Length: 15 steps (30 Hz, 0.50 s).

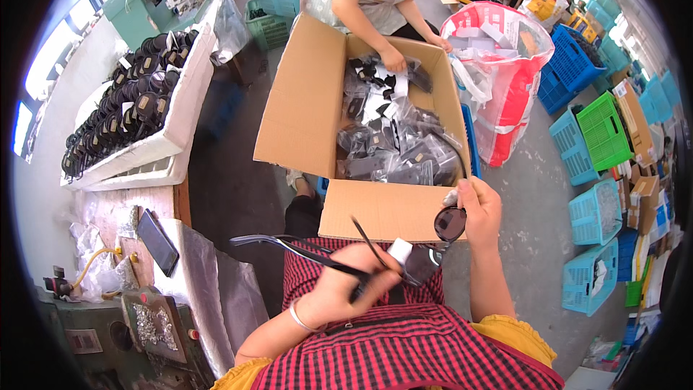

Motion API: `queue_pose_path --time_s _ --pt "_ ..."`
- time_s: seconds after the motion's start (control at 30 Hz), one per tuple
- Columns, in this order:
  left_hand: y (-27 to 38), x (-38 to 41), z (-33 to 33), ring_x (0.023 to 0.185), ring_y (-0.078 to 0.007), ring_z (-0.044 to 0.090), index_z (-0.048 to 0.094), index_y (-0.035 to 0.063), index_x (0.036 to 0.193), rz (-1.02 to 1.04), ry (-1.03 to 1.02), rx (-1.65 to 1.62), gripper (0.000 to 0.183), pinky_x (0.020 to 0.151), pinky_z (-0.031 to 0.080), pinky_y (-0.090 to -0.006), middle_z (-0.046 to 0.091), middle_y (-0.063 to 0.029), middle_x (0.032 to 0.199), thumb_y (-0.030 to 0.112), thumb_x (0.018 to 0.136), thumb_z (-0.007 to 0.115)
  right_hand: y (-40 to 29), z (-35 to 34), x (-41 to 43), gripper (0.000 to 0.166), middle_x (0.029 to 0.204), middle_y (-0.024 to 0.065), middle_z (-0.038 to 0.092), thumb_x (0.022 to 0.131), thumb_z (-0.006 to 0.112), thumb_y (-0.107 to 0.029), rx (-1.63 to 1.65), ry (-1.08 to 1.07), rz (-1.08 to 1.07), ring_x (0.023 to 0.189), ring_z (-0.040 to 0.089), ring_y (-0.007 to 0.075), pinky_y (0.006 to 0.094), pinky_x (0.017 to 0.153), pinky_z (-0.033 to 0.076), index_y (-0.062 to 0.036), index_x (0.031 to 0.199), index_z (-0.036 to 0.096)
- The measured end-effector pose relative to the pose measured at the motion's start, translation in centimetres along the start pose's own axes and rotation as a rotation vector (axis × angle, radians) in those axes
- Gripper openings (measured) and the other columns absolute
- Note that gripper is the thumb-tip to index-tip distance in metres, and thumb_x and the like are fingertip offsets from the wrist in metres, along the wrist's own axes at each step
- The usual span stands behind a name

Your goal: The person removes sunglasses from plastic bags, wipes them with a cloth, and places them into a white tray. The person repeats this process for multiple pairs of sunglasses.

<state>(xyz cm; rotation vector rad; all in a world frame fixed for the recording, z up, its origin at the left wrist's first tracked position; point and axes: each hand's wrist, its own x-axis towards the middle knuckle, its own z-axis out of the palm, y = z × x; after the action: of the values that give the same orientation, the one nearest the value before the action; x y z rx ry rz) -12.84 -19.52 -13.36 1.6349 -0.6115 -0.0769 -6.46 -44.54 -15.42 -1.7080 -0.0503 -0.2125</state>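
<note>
My left hand [352, 276] is closed around dark sunglasses whose temple arms [303, 249] stick out to the left. A small white piece [400, 250] and a dark lens [422, 265] show beside its fingertips. My right hand [479, 206] grips a pair of round-lensed sunglasses; one dark lens [450, 223] hangs below the fingers and a thin temple arm rises above them. Both hands are over the near side of an open cardboard box [379, 208], which holds several clear plastic bags [390, 157] with dark contents. How the sunglasses join between my hands is hard to make out.
Across the box a co-worker's hand [393, 58] reaches in. A red and white sack [503, 114] stands behind right. At left are a white foam tray [189, 103] of dark eyewear, a phone [157, 242] and a machine [108, 330]. Blue plastic baskets [582, 281] line the right.
</note>
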Motion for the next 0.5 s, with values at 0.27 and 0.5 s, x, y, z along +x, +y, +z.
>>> queue_pose_path --time_s 0.27,0.5 --pt "-1.2 3.5 0.7 0.101 -0.0341 0.055 0.059 0.0073 0.116 0.241 -0.282 0.095 0.071 0.088 0.044 -0.0440 0.054 -0.0136 0.105 0.054 0.067 0.080 1.8 6.9 -1.8 0.035 0.073 -0.0019 0.056 0.099 0.056 -0.032 0.383 -0.663 0.826 0.070 0.052 0.0067 0.0244 0.063 0.043 -0.0067 0.076 0.059" --pt "-4.3 5.1 0.4 0.091 -0.0302 0.059 0.060 0.0026 0.097 0.089 -0.420 0.029 0.021 0.083 0.047 -0.0395 0.061 -0.0121 0.091 0.011 0.080 0.069 5.4 8.4 3.5 0.045 0.063 0.0030 0.052 0.092 0.063 -0.046 -0.271 -0.897 0.440 0.061 0.051 0.0133 0.0322 0.057 0.043 -0.0047 0.075 0.056"
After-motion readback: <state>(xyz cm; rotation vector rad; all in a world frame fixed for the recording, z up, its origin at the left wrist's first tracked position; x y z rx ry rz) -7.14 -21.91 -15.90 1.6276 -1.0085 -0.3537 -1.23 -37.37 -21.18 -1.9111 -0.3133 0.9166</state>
